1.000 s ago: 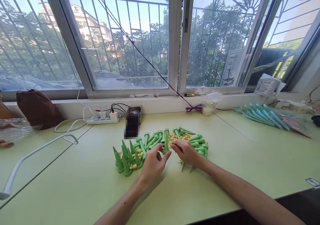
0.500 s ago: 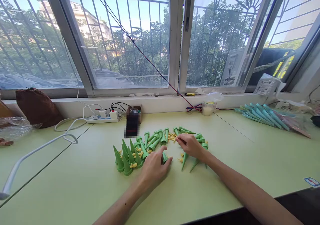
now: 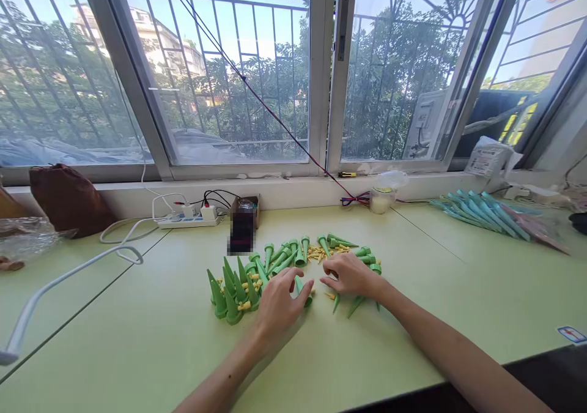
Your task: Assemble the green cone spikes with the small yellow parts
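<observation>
My left hand (image 3: 280, 298) is curled around a green plastic cone spike (image 3: 299, 284), with thumb and forefinger on either side of it. A bit of yellow shows by the thumb tip. Just to the right, my right hand (image 3: 351, 275) hovers with its fingers bent and pinched; whatever they hold, if anything, is too small to make out. Behind the hands lies a pile of small yellow plastic pieces (image 3: 313, 254). More green cones (image 3: 233, 306) stand upright with yellow pieces among them on the left. Other cones (image 3: 356, 305) lie partly hidden under my right hand.
A power strip (image 3: 188, 220) with cables and a small cardboard box (image 3: 257, 211) sit along the window ledge. Further right are a jar (image 3: 380, 200) and a stack of bluish plastic packets (image 3: 483, 214). A white curved metal bar (image 3: 68, 278) reaches over the left side.
My right hand has drawn back from the yellow pile, down and slightly left, closer to my left hand. The cone in my left hand has tilted and shows more of its length.
</observation>
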Demonstrator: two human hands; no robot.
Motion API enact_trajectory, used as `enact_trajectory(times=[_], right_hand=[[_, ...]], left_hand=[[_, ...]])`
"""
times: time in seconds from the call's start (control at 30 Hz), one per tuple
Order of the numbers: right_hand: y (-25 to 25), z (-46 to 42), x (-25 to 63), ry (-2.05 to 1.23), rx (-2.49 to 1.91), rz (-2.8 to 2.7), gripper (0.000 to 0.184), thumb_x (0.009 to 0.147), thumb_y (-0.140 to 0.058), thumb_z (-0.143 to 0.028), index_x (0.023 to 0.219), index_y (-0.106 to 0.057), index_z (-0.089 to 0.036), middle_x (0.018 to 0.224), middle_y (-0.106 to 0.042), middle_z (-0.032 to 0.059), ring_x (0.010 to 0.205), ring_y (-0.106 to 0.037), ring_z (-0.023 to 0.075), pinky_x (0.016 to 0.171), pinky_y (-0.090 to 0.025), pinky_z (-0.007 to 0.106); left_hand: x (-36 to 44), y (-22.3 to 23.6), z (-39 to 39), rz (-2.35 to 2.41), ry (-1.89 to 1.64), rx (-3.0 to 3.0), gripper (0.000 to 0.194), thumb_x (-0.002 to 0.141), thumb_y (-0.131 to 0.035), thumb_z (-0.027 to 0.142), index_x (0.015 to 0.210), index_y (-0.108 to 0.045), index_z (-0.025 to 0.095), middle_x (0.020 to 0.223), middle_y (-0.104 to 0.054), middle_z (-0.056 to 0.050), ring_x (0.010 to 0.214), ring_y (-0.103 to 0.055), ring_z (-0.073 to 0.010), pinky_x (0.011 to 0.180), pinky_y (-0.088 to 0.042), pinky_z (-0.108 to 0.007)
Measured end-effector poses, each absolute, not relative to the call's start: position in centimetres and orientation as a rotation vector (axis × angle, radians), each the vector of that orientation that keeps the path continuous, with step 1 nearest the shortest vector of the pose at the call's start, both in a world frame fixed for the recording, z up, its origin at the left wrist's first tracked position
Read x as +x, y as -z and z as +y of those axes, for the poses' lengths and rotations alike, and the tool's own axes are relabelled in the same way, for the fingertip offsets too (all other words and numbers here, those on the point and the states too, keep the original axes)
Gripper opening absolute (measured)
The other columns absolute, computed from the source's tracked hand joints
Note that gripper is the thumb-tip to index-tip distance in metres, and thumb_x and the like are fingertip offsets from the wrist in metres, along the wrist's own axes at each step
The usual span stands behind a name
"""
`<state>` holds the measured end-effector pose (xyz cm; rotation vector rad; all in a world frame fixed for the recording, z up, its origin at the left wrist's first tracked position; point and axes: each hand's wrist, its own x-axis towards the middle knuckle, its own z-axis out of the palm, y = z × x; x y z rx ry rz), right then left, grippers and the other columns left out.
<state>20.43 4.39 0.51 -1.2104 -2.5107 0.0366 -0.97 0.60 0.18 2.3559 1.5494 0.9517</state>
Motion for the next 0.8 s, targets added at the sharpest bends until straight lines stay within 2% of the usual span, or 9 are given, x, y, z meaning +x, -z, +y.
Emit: enact_trajectory(times=[0.27,0.5,0.8], right_hand=[[-0.6,4.1,20.3,-0.022,-1.205,-2.602,0.015,0.081,-0.069,-0.023,0.072,-0.059,-0.017,0.073,-0.064,0.0022,0.066,-0.053,0.0155,0.060,-0.027,0.026],[0.0,4.3,20.3,-0.002,-1.152,-2.636,0.018,0.084,-0.058,-0.013,0.067,-0.056,-0.017,0.072,-0.062,0.0027,0.066,-0.051,0.0152,0.062,-0.030,0.027],[0.4,4.5,20.0,0.009,-1.151,-2.646,0.013,0.088,-0.055,-0.011,0.076,-0.058,-0.016,0.078,-0.064,0.0055,0.070,-0.055,0.0171,0.066,-0.034,0.027]], left_hand=[[-0.9,0.0,0.6,1.522,-0.993,2.344,0.034,0.094,-0.048,0.046,0.084,-0.067,0.020,0.063,-0.054,0.001,0.058,-0.051,-0.0161,0.057,-0.032,-0.027],[-0.9,0.1,0.8,1.511,-1.013,2.341,0.035,0.094,-0.047,0.044,0.079,-0.067,0.020,0.062,-0.057,0.000,0.057,-0.050,-0.0158,0.057,-0.032,-0.027],[-0.9,0.2,0.8,1.515,-1.022,2.346,0.035,0.094,-0.047,0.043,0.078,-0.068,0.020,0.060,-0.057,0.000,0.056,-0.049,-0.0155,0.059,-0.033,-0.027]])
